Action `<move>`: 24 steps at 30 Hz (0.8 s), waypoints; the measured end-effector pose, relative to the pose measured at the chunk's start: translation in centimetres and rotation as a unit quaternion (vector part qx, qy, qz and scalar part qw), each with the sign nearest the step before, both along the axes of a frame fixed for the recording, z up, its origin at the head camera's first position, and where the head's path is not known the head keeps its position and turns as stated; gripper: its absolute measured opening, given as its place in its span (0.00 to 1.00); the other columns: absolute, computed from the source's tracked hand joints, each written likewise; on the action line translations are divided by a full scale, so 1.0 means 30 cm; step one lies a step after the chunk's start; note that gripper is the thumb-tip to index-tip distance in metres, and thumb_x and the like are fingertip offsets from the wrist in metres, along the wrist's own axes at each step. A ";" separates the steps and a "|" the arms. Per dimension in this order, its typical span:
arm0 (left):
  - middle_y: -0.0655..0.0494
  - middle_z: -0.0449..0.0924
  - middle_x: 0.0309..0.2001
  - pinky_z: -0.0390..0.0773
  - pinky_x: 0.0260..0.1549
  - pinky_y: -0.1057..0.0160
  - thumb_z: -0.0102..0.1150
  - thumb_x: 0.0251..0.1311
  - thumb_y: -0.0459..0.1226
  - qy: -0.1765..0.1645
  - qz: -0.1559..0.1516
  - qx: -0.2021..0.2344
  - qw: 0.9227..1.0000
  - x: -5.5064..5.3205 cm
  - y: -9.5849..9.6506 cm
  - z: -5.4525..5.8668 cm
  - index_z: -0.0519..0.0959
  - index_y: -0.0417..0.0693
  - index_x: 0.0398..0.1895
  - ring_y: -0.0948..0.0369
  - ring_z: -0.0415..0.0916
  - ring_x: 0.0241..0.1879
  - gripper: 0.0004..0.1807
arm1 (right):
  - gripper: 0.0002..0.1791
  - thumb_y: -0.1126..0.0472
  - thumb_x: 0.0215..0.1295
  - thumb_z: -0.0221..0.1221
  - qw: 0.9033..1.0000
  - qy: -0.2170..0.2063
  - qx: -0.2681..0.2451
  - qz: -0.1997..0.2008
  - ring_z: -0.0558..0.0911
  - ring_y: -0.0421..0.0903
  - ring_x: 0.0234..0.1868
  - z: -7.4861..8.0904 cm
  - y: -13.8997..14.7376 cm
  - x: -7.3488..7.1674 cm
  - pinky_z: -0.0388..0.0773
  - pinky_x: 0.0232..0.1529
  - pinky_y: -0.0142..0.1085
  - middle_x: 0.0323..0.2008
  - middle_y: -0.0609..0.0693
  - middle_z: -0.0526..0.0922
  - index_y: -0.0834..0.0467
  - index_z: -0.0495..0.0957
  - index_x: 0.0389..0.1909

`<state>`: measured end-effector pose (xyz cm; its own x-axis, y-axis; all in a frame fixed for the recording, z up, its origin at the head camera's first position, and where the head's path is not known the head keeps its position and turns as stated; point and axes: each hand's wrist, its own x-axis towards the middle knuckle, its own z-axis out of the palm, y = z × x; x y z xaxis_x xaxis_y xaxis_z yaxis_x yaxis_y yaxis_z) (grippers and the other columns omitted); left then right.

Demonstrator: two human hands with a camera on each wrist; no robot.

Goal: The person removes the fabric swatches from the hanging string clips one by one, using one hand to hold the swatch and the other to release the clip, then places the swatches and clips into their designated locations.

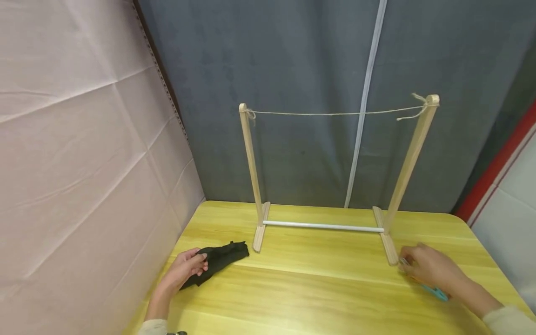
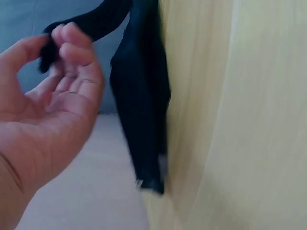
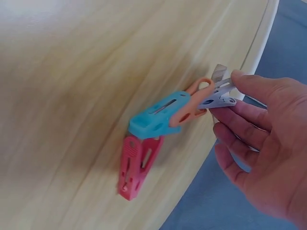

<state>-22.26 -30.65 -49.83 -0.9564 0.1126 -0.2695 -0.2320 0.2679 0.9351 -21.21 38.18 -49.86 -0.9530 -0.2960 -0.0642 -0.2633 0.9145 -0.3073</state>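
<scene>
At the left of the table, my left hand (image 1: 186, 268) pinches one end of a dark piece of cloth (image 1: 228, 255) between thumb and fingertips. In the left wrist view, part of this black cloth (image 2: 139, 91) hangs beside the fingers. Over on the right side, my right hand (image 1: 433, 269) pinches a pale grey clothespin (image 3: 218, 99), thumb on one handle and fingers under the other. Close by in the right wrist view are an orange clothespin (image 3: 193, 103), a blue clothespin (image 3: 160, 115) and a pinkish-red clothespin (image 3: 136, 167), overlapping in a row.
Between the hands, towards the back, stands a wooden frame with a left post (image 1: 251, 163), a right post (image 1: 410, 163) and a white bottom bar (image 1: 322, 226). A thin string (image 1: 318, 114) joins the post tops. A grey curtain (image 1: 301, 60) hangs behind the yellow table (image 1: 301, 288).
</scene>
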 end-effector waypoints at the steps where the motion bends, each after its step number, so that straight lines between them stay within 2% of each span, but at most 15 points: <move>1: 0.51 0.82 0.36 0.83 0.34 0.61 0.55 0.79 0.39 -0.008 -0.008 -0.018 1.000 0.004 -0.005 0.002 0.71 0.34 0.47 0.55 0.82 0.37 0.14 | 0.07 0.51 0.68 0.70 1.000 -0.004 0.001 -0.004 0.75 0.35 0.32 -0.003 0.003 0.002 0.74 0.30 0.33 0.32 0.39 0.82 0.48 0.86 0.40; 5: 0.50 0.82 0.34 0.81 0.30 0.65 0.55 0.79 0.39 -0.029 -0.018 -0.081 0.996 0.010 -0.007 0.013 0.69 0.33 0.46 0.60 0.80 0.34 0.14 | 0.07 0.50 0.67 0.71 1.000 -0.009 0.004 -0.012 0.69 0.35 0.27 -0.019 0.016 0.011 0.67 0.27 0.31 0.27 0.39 0.77 0.48 0.85 0.37; 8: 0.49 0.83 0.33 0.79 0.27 0.66 0.56 0.78 0.37 -0.023 0.006 -0.138 0.990 0.021 0.001 0.019 0.73 0.29 0.49 0.60 0.80 0.30 0.15 | 0.08 0.50 0.66 0.72 1.000 -0.002 0.006 -0.007 0.67 0.34 0.27 -0.031 0.028 0.025 0.65 0.28 0.31 0.26 0.39 0.75 0.47 0.84 0.36; 11: 0.48 0.84 0.30 0.79 0.25 0.63 0.59 0.75 0.37 -0.019 0.035 -0.219 0.975 0.040 0.008 0.028 0.78 0.29 0.43 0.58 0.81 0.27 0.14 | 0.09 0.49 0.65 0.72 1.000 -0.002 0.007 -0.009 0.65 0.34 0.28 -0.040 0.042 0.040 0.64 0.28 0.31 0.27 0.40 0.73 0.45 0.82 0.34; 13: 0.49 0.84 0.28 0.79 0.24 0.60 0.60 0.74 0.38 -0.017 0.048 -0.263 0.963 0.051 0.013 0.034 0.79 0.35 0.34 0.58 0.81 0.26 0.13 | 0.10 0.49 0.65 0.72 1.000 -0.004 0.005 -0.012 0.64 0.34 0.28 -0.044 0.050 0.050 0.62 0.27 0.30 0.26 0.41 0.71 0.45 0.80 0.32; 14: 0.50 0.84 0.27 0.79 0.24 0.60 0.61 0.73 0.38 -0.016 0.049 -0.282 0.958 0.055 0.015 0.036 0.77 0.39 0.27 0.57 0.81 0.25 0.16 | 0.11 0.49 0.65 0.72 1.000 -0.005 0.004 -0.013 0.64 0.34 0.27 -0.045 0.055 0.055 0.61 0.27 0.30 0.26 0.41 0.71 0.45 0.79 0.31; 16: 0.52 0.83 0.24 0.79 0.25 0.60 0.62 0.73 0.39 -0.011 0.051 -0.310 0.949 0.060 0.017 0.040 0.72 0.45 0.18 0.57 0.81 0.24 0.21 | 0.11 0.50 0.64 0.73 1.000 -0.001 0.005 -0.016 0.63 0.34 0.27 -0.047 0.062 0.062 0.61 0.26 0.30 0.26 0.41 0.70 0.44 0.79 0.30; 20: 0.52 0.80 0.19 0.73 0.24 0.63 0.63 0.72 0.41 0.004 0.044 -0.349 0.936 0.063 0.013 0.045 0.74 0.48 0.15 0.58 0.76 0.20 0.24 | 0.11 0.52 0.62 0.74 1.000 0.009 0.016 -0.012 0.66 0.34 0.28 -0.049 0.070 0.067 0.63 0.27 0.30 0.26 0.40 0.73 0.45 0.80 0.31; 24: 0.53 0.78 0.16 0.69 0.24 0.63 0.63 0.71 0.43 0.004 0.037 -0.366 0.930 0.072 -0.007 0.046 0.75 0.47 0.13 0.60 0.68 0.17 0.25 | 0.11 0.51 0.61 0.75 0.999 0.003 0.029 -0.012 0.70 0.38 0.35 -0.049 0.067 0.071 0.69 0.31 0.32 0.31 0.40 0.77 0.47 0.83 0.36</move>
